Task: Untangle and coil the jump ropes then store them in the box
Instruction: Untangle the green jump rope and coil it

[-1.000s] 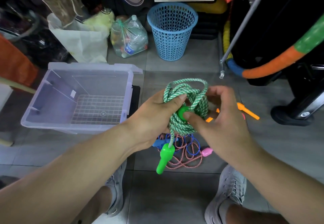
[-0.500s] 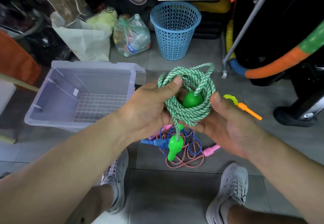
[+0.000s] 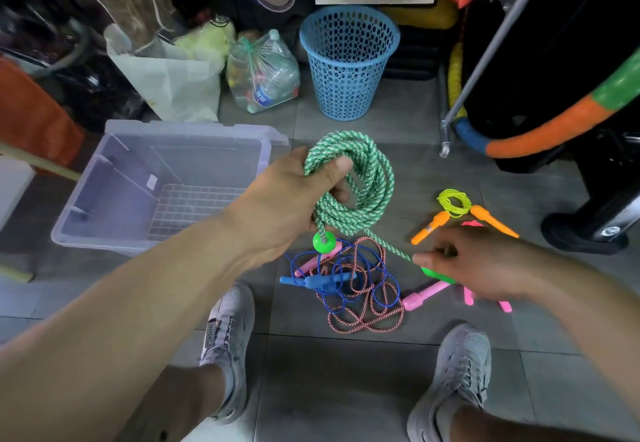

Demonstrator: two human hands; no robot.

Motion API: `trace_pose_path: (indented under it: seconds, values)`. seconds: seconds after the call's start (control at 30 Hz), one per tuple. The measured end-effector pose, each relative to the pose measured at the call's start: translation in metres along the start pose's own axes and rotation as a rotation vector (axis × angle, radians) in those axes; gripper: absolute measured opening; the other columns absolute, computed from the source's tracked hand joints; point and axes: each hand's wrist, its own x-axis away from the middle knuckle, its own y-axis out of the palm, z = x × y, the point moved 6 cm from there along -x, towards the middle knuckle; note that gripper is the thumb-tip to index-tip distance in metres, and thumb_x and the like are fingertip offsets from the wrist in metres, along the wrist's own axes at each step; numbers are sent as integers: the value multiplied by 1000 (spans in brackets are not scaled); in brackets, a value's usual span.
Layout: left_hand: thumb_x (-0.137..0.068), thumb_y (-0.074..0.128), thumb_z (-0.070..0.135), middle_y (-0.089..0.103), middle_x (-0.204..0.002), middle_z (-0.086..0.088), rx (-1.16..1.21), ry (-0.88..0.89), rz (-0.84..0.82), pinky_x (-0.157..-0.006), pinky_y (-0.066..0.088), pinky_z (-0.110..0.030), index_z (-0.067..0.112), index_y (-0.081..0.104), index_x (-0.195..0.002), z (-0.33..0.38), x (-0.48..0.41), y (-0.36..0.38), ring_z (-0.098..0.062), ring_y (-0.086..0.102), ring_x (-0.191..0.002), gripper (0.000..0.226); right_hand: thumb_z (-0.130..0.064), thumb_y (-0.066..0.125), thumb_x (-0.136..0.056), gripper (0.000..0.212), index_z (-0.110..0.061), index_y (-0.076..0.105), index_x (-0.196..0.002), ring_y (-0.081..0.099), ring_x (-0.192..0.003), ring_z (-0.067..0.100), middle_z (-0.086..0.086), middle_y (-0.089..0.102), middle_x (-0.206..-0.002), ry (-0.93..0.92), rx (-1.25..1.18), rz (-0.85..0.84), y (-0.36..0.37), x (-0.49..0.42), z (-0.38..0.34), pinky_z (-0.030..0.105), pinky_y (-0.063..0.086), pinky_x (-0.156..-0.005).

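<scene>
Grips: left hand clasps one green coil; right hand pinches handle (two total).

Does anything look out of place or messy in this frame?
Yes. The pink rope and blue rope lie tangled together on the floor. The green rope, coiled in the left hand, trails one loose end to the right hand.

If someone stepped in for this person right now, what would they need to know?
Left hand grips the coiled green rope.
Right hand holds one green handle, the tail taut between them.
Done: green rope coiled.
Left to do: put it in the clear box; untangle the blue and pink ropes on the floor; store the yellow rope too.
</scene>
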Motion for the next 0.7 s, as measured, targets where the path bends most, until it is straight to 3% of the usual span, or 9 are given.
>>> trace_pose_path:
  seconds: [0.07,0.13,0.23,0.3,0.4,0.5,0.6,0.7]
  values:
    - [-100,58,25,58,-76,-5,42,-11,-10,-73,51,-44,8,57,-94,3,-1,-3,-19,57,-70,18,-54,47,-98,47,-9,50,-86,69,-49,17,6,68,-62,15,-24,2,0,1,0,45,57,-56]
    - [-97,57,30,56,-69,0,89,-33,-28,-66,53,-36,12,56,-90,7,-1,-5,-15,57,-64,19,-54,45,-99,43,-13,52,-87,68,-48,23,10,70,-68,46,-2,65,-5,-1,4,44,57,-52]
    - [-86,60,42,52,-62,1,124,-46,-30,-62,49,-31,18,56,-80,9,-1,-10,-16,56,-61,25,-39,37,-104,37,-15,52,-80,68,-70,29,11,67,-82,92,126,233,-19,-4,10,38,55,-63]
    - [-92,57,42,46,-59,3,130,-50,-7,-59,47,-29,19,52,-76,8,-2,-12,-15,54,-58,28,-31,39,-104,36,-14,51,-75,68,-78,32,9,64,-80,106,77,285,-24,-4,11,31,49,-58]
    - [-97,55,44,44,-55,4,124,-51,86,-57,46,-28,19,49,-77,4,-6,-18,-14,53,-56,33,-24,46,-104,29,-5,57,-84,67,-48,32,17,59,-74,173,-742,138,-10,0,6,23,45,-37]
    - [-100,52,46,53,-54,4,-2,12,195,-71,45,-38,22,55,-80,0,-11,-25,-19,58,-62,32,-35,52,-101,32,-6,62,-89,69,-50,24,15,67,-75,137,-1432,0,-8,5,-17,22,47,-34]
    - [-100,49,52,68,-64,1,-142,39,216,-71,49,-41,21,62,-86,-7,-12,-21,-25,60,-69,36,-43,55,-95,40,-6,63,-84,75,-71,21,13,72,-78,-68,-1802,49,-30,7,-32,17,52,-41]
    - [-89,51,69,74,-80,-3,-191,11,163,-65,53,-40,17,66,-94,-17,-10,-10,-35,60,-73,54,-29,59,-95,31,-4,67,-80,75,-90,29,15,72,-88,-212,-1954,106,-42,14,-36,20,59,-57]
